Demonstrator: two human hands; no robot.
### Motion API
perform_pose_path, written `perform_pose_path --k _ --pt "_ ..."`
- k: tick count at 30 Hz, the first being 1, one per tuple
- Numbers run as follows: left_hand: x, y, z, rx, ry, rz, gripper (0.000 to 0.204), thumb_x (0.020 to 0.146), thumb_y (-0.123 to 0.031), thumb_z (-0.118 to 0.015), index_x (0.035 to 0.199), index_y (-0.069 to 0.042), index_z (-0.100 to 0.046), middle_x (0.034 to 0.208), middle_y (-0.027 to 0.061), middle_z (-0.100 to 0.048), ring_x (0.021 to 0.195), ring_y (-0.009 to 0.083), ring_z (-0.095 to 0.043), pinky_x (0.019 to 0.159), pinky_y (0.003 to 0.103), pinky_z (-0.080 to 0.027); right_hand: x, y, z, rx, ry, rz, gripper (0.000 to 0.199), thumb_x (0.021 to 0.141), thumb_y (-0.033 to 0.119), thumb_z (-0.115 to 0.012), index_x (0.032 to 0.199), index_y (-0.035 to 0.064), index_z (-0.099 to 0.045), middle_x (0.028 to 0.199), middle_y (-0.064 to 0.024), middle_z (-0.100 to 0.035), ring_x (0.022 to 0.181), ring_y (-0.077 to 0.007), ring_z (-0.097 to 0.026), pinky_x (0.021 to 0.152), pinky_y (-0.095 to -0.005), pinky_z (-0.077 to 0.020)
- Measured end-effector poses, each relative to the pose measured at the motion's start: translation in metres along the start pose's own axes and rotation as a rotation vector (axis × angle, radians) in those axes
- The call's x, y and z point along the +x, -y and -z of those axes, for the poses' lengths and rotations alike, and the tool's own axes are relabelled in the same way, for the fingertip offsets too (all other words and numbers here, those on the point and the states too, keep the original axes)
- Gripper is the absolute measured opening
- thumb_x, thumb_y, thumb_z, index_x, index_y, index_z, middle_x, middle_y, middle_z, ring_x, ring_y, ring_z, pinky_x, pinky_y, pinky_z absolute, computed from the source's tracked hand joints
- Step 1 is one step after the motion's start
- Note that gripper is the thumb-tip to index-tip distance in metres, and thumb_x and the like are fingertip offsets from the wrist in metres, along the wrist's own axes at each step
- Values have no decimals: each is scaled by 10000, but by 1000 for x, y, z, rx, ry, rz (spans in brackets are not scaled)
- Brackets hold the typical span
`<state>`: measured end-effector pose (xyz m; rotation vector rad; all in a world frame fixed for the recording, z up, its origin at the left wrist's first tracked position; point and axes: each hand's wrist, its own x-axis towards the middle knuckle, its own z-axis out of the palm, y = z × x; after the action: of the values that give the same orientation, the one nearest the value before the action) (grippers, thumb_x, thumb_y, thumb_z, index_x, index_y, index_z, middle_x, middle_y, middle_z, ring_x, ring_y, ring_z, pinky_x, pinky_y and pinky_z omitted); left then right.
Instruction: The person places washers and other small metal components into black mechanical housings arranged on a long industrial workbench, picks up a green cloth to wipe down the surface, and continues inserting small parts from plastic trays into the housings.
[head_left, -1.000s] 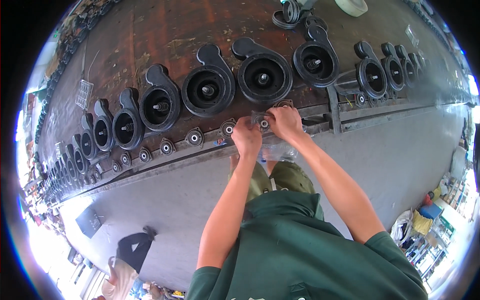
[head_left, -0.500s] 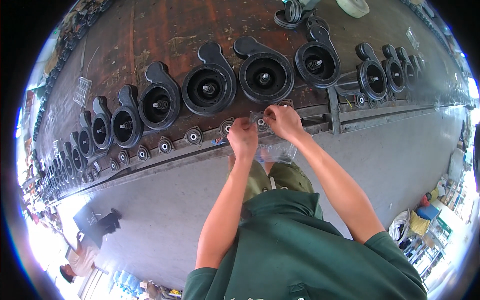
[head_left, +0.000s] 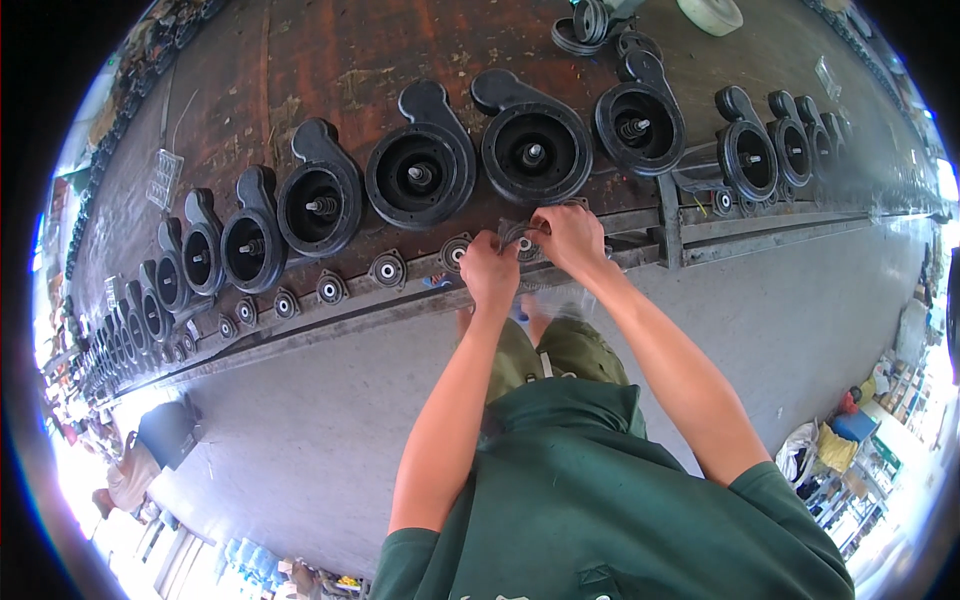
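A clear plastic bag (head_left: pixel 513 231) is stretched between my two hands at the near edge of the workbench. My left hand (head_left: pixel 490 270) pinches one side of it, and my right hand (head_left: pixel 570 241) pinches the other. The bag's lower part hangs blurred over the bench edge, and its contents, if any, cannot be made out. Close behind the bag lies a round metal flange with a bearing (head_left: pixel 527 245). Another bearing flange (head_left: pixel 454 252) sits just left of my left hand. Black round housings, one of them (head_left: pixel 536 155) straight ahead, stand open side up with a shaft in the middle.
Several more housings (head_left: pixel 419 175) and bearing flanges (head_left: pixel 387 270) line the bench (head_left: pixel 330 80) both ways. A metal post (head_left: pixel 668 222) rises at its edge on the right. A white ring-shaped part (head_left: pixel 712 14) lies farther back. Another person (head_left: pixel 132 473) is at lower left.
My hands stay nearly in place, still pinching the bag. Its hanging part has shifted and looks more blurred. The other person at lower left has moved farther toward the left rim.
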<state>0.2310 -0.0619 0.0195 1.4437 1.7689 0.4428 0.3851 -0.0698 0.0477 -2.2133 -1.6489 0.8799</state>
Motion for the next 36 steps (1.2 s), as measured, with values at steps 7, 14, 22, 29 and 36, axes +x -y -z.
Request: perform_pose_path --k 7,14,22,29,36 --pt "3 8 -5 -17 8 38 326 761 -252 -866 801 -5 -657 666 140 -646 628 320 -609 649 428 -494 9 11 3 -135 89 -124 210 775 326 -831 886 158 -771 858 -82 -753 942 -300 -718 813 -442 -546" --pt "5 3 -5 16 2 2 354 766 -272 -862 774 0 -636 693 169 -666 673 376 -633 662 457 -496 11 11 -2 -187 62 -163 247 741 348 -849 868 158 -757 868 -89 -753 880 -323 -726 756 -442 -565" --pt "7 7 -9 8 -12 -21 383 746 -265 -870 734 -5 -588 673 166 -633 702 423 -612 675 504 -479 8 18 -4 -205 49 -169 230 756 320 -839 887 155 -748 885 -102 -749 932 -330 -722 809 -449 -546" --pt "9 4 -11 46 -4 -14 379 745 -291 -874 730 -28 -602 687 158 -642 731 416 -622 699 509 -483 15 20 -12 -263 66 -209 172 767 290 -811 889 183 -753 922 -100 -754 959 -327 -725 844 -439 -534" --pt "1 -5 -4 79 -13 -27 241 781 -205 -802 831 -24 -650 839 214 -709 864 451 -684 778 511 -539 9 21 -10 -233 4 -141 154 837 152 -662 943 183 -771 928 -121 -762 957 -331 -736 872 -430 -513"
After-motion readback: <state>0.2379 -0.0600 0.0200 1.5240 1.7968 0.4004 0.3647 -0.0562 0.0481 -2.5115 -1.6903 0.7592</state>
